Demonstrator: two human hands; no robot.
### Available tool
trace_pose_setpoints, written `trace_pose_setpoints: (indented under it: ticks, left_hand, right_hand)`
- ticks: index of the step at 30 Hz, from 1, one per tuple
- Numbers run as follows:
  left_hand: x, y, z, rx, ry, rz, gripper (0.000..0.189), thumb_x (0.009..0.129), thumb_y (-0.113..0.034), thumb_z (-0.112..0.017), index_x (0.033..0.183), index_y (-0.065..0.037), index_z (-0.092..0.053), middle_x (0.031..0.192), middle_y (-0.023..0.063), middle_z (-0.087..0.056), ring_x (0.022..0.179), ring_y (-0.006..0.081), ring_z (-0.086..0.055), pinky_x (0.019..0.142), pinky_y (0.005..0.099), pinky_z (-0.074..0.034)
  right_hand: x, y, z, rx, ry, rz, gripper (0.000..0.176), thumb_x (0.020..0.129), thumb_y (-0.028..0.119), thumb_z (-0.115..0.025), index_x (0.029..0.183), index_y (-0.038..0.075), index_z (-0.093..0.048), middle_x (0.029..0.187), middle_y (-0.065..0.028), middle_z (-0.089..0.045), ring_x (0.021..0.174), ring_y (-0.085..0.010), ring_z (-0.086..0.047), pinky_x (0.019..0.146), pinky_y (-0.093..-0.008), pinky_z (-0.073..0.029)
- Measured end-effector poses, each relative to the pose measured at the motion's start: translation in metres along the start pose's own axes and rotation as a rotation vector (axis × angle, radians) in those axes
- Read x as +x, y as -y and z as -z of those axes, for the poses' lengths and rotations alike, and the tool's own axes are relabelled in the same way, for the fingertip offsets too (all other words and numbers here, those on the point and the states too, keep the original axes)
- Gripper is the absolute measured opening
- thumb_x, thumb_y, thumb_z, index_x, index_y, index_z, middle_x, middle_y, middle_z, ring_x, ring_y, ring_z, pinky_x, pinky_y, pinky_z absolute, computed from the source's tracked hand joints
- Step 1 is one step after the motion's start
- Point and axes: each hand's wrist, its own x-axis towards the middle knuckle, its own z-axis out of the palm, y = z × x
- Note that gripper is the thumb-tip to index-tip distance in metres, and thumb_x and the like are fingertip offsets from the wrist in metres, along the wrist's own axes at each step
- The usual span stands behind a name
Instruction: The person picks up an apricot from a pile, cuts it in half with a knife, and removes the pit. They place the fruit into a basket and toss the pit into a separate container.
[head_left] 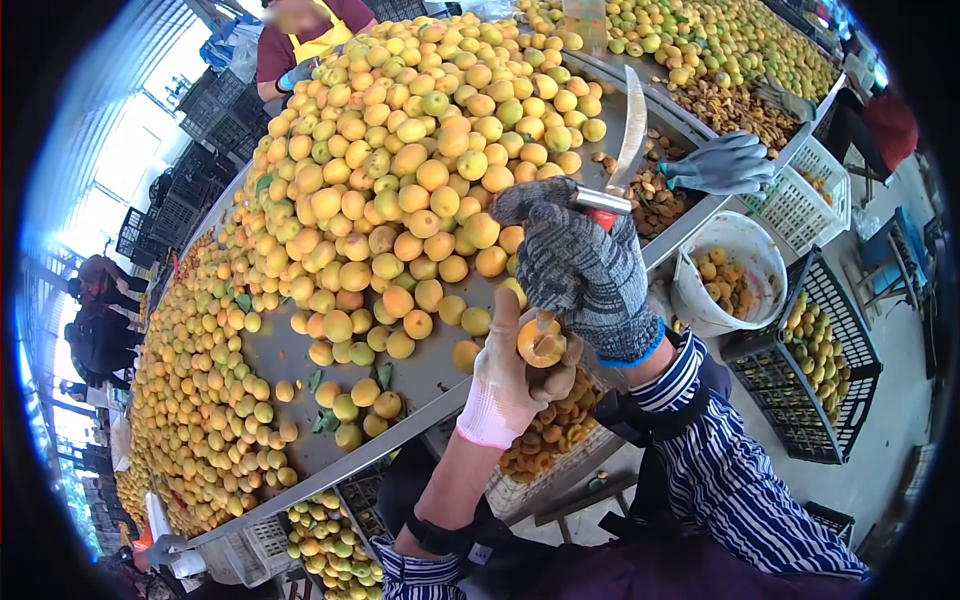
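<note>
My left hand, in a pale glove with a pink cuff, grips an apricot at the metal table's edge. The fruit is cut, with its orange flesh facing up. Just above it, my right hand, in a grey knit glove, is closed around a curved knife with a red handle, its blade pointing up and away. Right-hand fingertips are close over the apricot. Beyond both hands rises a large heap of whole apricots. Below them, a crate of cut apricots is partly hidden by my hands.
A metal rim borders the table. Right of me are a white bucket with fruit and a black crate of apricots. Pits lie in a tray near another person's gloved hand. A person stands across the heap.
</note>
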Motion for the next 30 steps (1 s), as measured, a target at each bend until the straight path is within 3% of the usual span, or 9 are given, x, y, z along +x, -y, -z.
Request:
trace_pose_setpoints:
  ticks: [2,7,11,13,16,18,20,27,30]
  left_hand:
    - [-0.002,-0.002,-0.001,0.047,-0.068,0.014,0.057,0.09,-0.057,-0.041,0.094,-0.001,-0.05,0.069,0.0065,-0.053,0.049,0.0109,-0.049,0.04,0.0177,-0.033]
    - [-0.013,0.0,0.006,1.213,-0.074,-0.816,0.05,0.094,-0.045,-0.041,0.112,0.001,-0.046,0.09,0.0087,-0.06,0.071,0.0162,-0.06,0.056,0.0227,-0.049]
    - [-0.004,0.008,0.027,1.051,-0.045,-0.455,0.03,0.084,-0.018,-0.059,0.108,-0.004,-0.047,0.085,0.0081,-0.062,0.07,0.0215,-0.063,0.056,0.0298,-0.05]
    - [0.007,0.013,0.034,-0.067,-0.115,0.113,0.037,0.091,-0.038,-0.049,0.103,-0.002,-0.047,0.081,0.0092,-0.06,0.068,0.018,-0.062,0.049,0.0295,-0.048]
    - [0.0,0.012,0.013,0.218,-0.184,-0.093,0.052,0.092,-0.053,-0.037,0.097,-0.003,-0.049,0.078,0.0098,-0.058,0.065,0.0149,-0.06,0.042,0.0289,-0.044]
    - [0.005,0.013,0.005,0.205,-0.258,-0.081,0.053,0.092,-0.054,-0.037,0.097,-0.003,-0.049,0.08,0.0089,-0.058,0.065,0.0145,-0.06,0.045,0.028,-0.045]
    - [0.007,0.015,0.004,0.196,-0.331,-0.065,0.054,0.091,-0.056,-0.038,0.098,-0.004,-0.049,0.081,0.008,-0.058,0.065,0.0141,-0.059,0.047,0.0271,-0.047]
    - [0.011,0.029,0.016,0.548,-0.302,-0.32,0.063,0.089,-0.063,-0.036,0.102,-0.004,-0.052,0.09,0.0029,-0.055,0.072,0.0107,-0.057,0.058,0.0243,-0.048]
    - [0.012,0.007,0.009,0.431,-0.274,-0.304,0.064,0.092,-0.061,-0.024,0.099,-0.005,-0.054,0.072,0.0,-0.052,0.056,0.0068,-0.046,0.048,0.0174,-0.036]
  right_hand:
    - [-0.001,-0.001,-0.001,-0.042,0.054,-0.003,0.029,0.086,0.018,-0.061,0.104,-0.005,-0.058,0.056,0.0038,-0.048,0.039,-0.0031,-0.038,0.037,-0.0188,-0.028]
    - [-0.008,-0.007,0.002,-0.046,0.163,0.075,0.023,0.084,0.019,-0.066,0.101,0.004,-0.065,0.085,-0.0027,-0.066,0.074,-0.008,-0.061,0.063,-0.0207,-0.048]
    - [-0.005,0.001,-0.003,-0.292,0.415,0.02,0.024,0.083,0.015,-0.065,0.105,0.005,-0.063,0.089,-0.0053,-0.067,0.082,-0.013,-0.063,0.077,-0.0268,-0.05]
    - [-0.004,-0.013,0.006,-0.236,0.341,0.033,0.027,0.083,0.018,-0.065,0.104,0.003,-0.061,0.081,-0.0039,-0.064,0.072,-0.011,-0.06,0.066,-0.0241,-0.046]
    - [-0.001,-0.024,0.016,-0.135,0.194,0.067,0.034,0.083,0.023,-0.065,0.103,-0.002,-0.058,0.066,-0.0012,-0.057,0.052,-0.0071,-0.052,0.044,-0.0189,-0.038]
    - [0.002,-0.02,0.02,0.088,0.065,-0.226,0.032,0.084,0.021,-0.063,0.104,-0.003,-0.057,0.054,0.0035,-0.048,0.042,-0.0065,-0.044,0.039,-0.02,-0.033]
    - [0.003,-0.027,0.032,-0.128,0.085,-0.118,0.024,0.09,0.016,-0.053,0.108,0.001,-0.057,0.065,0.004,-0.047,0.053,-0.0034,-0.045,0.047,-0.0191,-0.037]
    - [0.016,-0.026,0.049,0.599,0.071,-0.484,0.02,0.092,0.017,-0.049,0.101,0.001,-0.058,0.051,0.0086,-0.034,0.037,-0.0051,-0.031,0.037,-0.0209,-0.028]
    - [0.017,-0.023,0.056,0.558,0.037,-0.388,0.02,0.091,0.018,-0.05,0.1,0.001,-0.057,0.05,0.0086,-0.034,0.037,-0.0047,-0.031,0.037,-0.0215,-0.028]
